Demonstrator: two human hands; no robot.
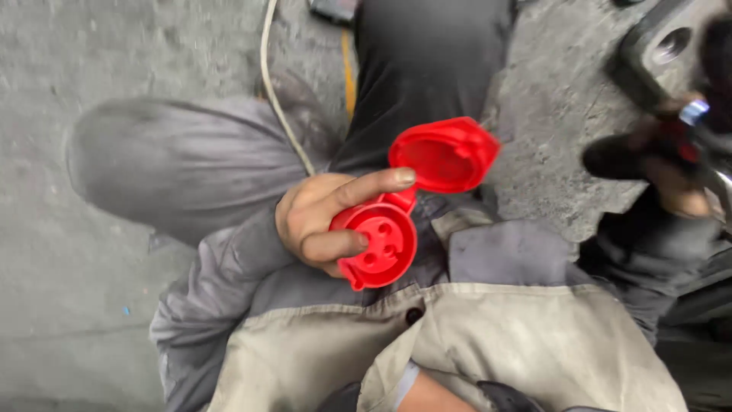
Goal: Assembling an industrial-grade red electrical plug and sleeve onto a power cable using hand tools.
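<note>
Red socket (379,243) (round face, four holes) with hinged lid (444,154) flipped open, gripped by left hand (320,217); right hand (675,179) blurred, grip unclear.

Glossy smooth red plastic socket (379,243), hinged plastic lid (444,155), matt grey cloth sleeve (221,267), rough concrete floor (69,61)

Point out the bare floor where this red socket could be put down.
Bare concrete floor lies left of the grey-trousered knee. The right side is crowded: a blurred hand and dark metal parts. The left hand holds the red socket.
</note>
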